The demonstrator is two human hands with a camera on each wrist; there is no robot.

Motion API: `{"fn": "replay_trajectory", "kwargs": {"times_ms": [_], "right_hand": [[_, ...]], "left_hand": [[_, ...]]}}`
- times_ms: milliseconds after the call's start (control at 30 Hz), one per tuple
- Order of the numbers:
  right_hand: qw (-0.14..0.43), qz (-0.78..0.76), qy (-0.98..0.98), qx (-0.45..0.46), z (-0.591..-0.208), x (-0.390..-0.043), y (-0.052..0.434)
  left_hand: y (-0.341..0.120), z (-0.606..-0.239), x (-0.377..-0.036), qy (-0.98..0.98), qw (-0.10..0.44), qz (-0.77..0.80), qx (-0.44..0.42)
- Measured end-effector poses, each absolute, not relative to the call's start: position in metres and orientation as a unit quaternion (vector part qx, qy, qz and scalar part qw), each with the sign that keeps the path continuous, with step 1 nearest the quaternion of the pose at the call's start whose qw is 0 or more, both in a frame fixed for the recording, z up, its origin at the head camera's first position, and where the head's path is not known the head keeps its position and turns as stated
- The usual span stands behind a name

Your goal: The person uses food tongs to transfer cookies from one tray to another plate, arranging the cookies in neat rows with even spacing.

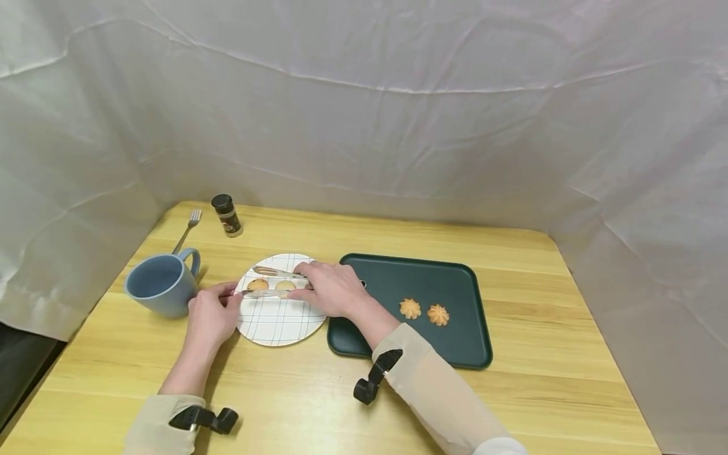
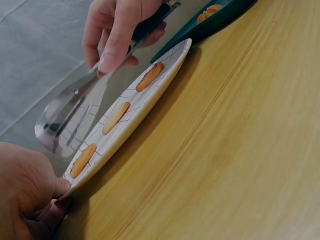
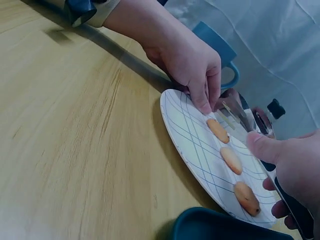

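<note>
My left hand [image 1: 213, 316] pinches the left rim of a round white plate [image 1: 279, 328] with a checked line pattern, thumb on top in the left wrist view. Three flat golden cookies [image 2: 116, 118] lie in a row on the plate. In my right hand [image 1: 335, 291] is a pair of metal tongs [image 2: 65, 117] with dark handle parts, held over the plate. The tongs' two arms stand apart and point toward the left hand, above the cookies. Part of the tongs' handle is hidden by the right hand in the head view.
A dark green tray [image 1: 392, 357] stands right of the plate, with two flower-shaped cookies [image 1: 423, 311] on it. At the left is a blue mug [image 1: 165, 287], close to the left hand. Behind it lie a fork [image 1: 184, 234] and a black-capped spice jar [image 1: 227, 217].
</note>
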State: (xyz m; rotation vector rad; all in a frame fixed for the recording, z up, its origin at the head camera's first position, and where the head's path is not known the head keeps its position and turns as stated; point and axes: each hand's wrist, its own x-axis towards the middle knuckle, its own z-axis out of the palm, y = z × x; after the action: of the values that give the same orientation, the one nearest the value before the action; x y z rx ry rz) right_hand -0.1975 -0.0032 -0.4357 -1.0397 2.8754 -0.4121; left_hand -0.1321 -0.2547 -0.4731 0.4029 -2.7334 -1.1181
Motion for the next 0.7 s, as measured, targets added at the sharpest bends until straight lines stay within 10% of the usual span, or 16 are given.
{"fn": "replay_trajectory", "kwargs": {"times_ms": [700], "right_hand": [[0.013, -0.154, 0.93, -0.332, -0.41, -0.187, 0.074]], "left_hand": [[-0.261, -0.474, -0.133, -0.915, 0.074, -0.371, 0.14]]}}
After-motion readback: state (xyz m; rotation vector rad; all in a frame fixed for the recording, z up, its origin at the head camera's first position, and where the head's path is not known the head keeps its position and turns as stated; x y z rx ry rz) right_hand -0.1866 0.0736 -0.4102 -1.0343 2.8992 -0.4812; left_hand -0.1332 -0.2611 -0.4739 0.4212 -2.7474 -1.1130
